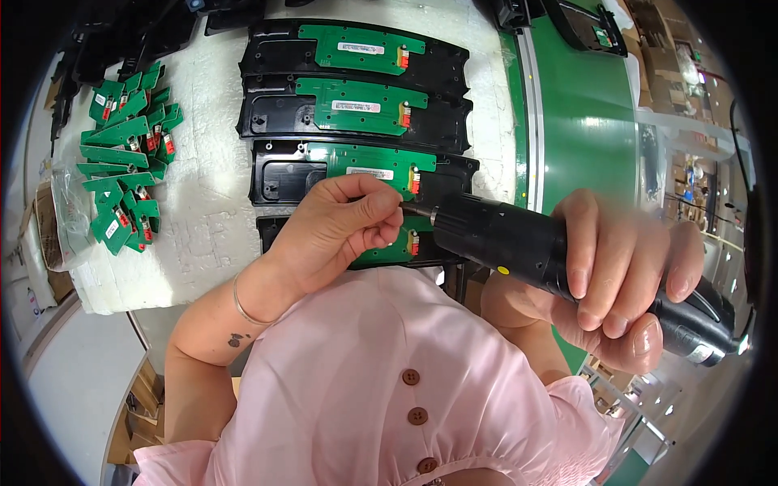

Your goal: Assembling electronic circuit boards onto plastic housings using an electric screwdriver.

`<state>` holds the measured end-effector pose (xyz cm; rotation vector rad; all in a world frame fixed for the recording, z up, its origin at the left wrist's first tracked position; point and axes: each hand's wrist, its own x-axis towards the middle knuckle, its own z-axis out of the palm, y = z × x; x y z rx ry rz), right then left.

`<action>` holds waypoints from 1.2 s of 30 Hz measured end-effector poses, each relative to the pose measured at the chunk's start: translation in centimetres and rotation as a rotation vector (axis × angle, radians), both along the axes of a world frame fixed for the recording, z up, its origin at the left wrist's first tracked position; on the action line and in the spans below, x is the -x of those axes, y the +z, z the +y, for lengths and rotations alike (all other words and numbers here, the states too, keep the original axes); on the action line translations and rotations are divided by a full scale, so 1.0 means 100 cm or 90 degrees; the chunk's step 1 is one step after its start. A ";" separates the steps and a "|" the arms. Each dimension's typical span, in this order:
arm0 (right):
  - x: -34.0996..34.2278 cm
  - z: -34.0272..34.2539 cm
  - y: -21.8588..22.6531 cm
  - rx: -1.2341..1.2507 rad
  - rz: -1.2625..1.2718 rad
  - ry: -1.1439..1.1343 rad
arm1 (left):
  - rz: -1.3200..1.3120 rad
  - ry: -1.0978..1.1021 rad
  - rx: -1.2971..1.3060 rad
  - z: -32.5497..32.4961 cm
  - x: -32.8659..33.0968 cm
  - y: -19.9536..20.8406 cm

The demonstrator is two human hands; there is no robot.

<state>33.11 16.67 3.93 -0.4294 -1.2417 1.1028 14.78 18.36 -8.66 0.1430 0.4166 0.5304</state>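
Note:
A black electric screwdriver (502, 239) lies in the grip of my right hand (620, 279), held level above the work surface and pointing left. My left hand (336, 227) is pinched closed right at the tip of its bit; whatever is between those fingertips is too small to make out. Both hands are over the nearer two of several curved black plastic housings (279, 182), stacked in a column. Each housing carries a green circuit board (332, 158) with a white label and a red-and-white connector. The left hand hides part of the nearest board.
Left of the housings, a loose pile of green circuit boards (121, 150) rests on the white foam surface (207, 211). A clear plastic bag (71, 211) is beside it. A green surface (579, 138) runs along the right, with another black housing (579, 24) at its far end.

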 end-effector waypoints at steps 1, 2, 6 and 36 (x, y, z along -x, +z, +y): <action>0.000 0.000 0.000 0.000 -0.003 0.011 | -0.007 -0.001 -0.048 0.000 0.003 -0.003; 0.000 0.001 0.000 0.000 -0.007 0.023 | -0.015 -0.001 -0.097 -0.001 0.004 -0.004; 0.009 0.012 -0.016 -0.076 -0.012 0.054 | -0.010 -0.004 -0.070 -0.012 -0.004 0.020; 0.038 0.057 -0.057 0.088 -0.321 -0.138 | 0.167 0.001 -0.069 -0.006 0.028 0.005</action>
